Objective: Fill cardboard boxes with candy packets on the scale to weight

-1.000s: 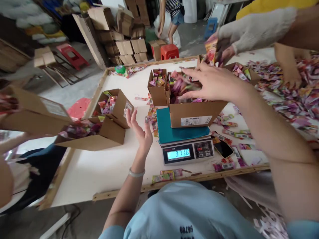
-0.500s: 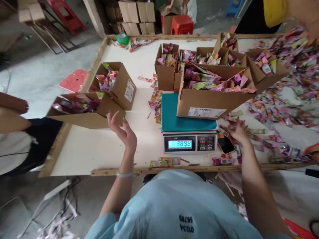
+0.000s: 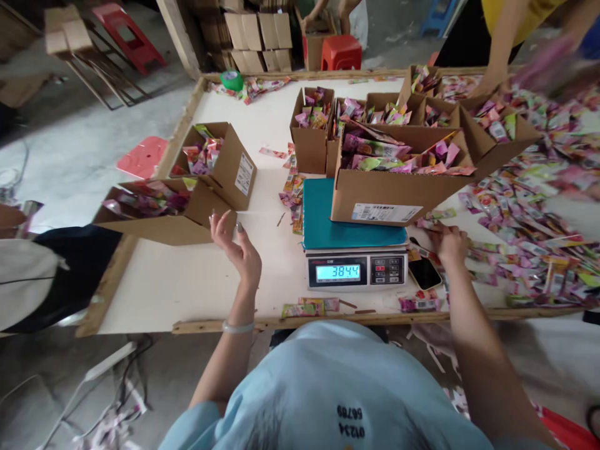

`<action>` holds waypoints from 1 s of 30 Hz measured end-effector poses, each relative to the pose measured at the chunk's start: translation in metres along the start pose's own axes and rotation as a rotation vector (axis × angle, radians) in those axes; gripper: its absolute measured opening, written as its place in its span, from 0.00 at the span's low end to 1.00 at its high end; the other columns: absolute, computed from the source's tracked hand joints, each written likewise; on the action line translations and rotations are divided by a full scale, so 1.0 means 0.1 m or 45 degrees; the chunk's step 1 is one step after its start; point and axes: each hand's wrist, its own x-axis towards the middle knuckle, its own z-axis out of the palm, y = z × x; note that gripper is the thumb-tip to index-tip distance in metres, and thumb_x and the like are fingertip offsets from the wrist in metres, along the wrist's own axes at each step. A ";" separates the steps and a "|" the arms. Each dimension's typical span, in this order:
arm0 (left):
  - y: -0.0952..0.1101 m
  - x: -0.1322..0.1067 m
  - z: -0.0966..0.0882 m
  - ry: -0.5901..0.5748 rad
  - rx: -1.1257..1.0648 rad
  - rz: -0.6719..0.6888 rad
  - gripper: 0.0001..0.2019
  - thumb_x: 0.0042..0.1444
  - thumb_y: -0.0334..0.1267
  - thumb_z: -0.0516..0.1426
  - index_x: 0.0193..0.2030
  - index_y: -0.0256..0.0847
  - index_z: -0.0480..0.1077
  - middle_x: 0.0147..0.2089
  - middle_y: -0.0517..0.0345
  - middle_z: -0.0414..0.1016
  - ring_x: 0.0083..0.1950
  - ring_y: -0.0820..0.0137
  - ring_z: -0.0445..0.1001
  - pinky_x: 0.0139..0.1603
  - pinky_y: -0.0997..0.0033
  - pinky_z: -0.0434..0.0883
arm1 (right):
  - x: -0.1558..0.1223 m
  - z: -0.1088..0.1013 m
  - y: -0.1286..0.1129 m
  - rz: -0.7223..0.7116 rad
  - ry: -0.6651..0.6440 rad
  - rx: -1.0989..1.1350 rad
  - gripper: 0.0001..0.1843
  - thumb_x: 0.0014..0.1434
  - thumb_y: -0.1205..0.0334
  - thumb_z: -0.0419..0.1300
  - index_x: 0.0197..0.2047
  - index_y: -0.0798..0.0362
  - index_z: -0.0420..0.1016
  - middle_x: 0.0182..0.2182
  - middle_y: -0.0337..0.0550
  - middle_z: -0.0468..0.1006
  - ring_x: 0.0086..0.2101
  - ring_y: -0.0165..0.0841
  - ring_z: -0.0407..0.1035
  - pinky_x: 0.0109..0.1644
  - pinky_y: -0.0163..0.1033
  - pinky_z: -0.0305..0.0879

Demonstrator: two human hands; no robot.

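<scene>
My left hand [image 3: 237,244] is raised over the white table [image 3: 187,281], palm up and fingers apart, holding nothing. It is beside a tilted cardboard box of packets [image 3: 164,215]. My right hand [image 3: 447,240] lies right of the scale, fingers curled over loose colourful packets [image 3: 424,224]; whether it grips any cannot be told. A black phone [image 3: 424,272] lies just below that hand. The digital scale [image 3: 351,272] reads 3844. On its teal platform [image 3: 328,219] stands a cardboard box [image 3: 389,197] heaped with packets.
More packet-filled boxes stand behind the scale [image 3: 312,134] and at the left [image 3: 220,159]. A wide pile of packets [image 3: 539,212] covers the table's right side, where another person's arm [image 3: 497,50] reaches in. A second person [image 3: 28,275] sits at the left. A green tape roll [image 3: 231,80] lies at the far corner.
My right hand left the box on the scale and dropped to the loose packets beside the phone, then curled its fingers. The reading went from 3718 to 3898 to 3844. My left hand barely moved.
</scene>
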 end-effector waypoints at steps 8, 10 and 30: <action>-0.06 -0.03 -0.09 0.032 0.069 -0.014 0.25 0.72 0.54 0.51 0.67 0.41 0.65 0.78 0.36 0.55 0.82 0.58 0.51 0.80 0.53 0.54 | 0.07 -0.19 0.02 0.120 0.193 0.338 0.14 0.68 0.70 0.54 0.51 0.64 0.77 0.45 0.66 0.75 0.46 0.50 0.69 0.47 0.46 0.60; -0.07 -0.03 -0.11 0.032 0.065 -0.020 0.24 0.72 0.53 0.51 0.67 0.41 0.65 0.78 0.36 0.55 0.82 0.58 0.52 0.80 0.53 0.55 | 0.08 -0.32 0.02 0.163 0.311 0.461 0.11 0.66 0.70 0.53 0.49 0.60 0.74 0.41 0.63 0.76 0.42 0.49 0.71 0.46 0.46 0.61; -0.12 -0.08 -0.02 0.021 0.023 -0.001 0.26 0.72 0.57 0.50 0.67 0.42 0.64 0.76 0.36 0.56 0.83 0.58 0.51 0.79 0.54 0.57 | 0.27 -1.67 -0.41 -0.275 1.265 1.090 0.07 0.61 0.58 0.57 0.40 0.50 0.62 0.32 0.46 0.68 0.35 0.40 0.72 0.43 0.45 0.74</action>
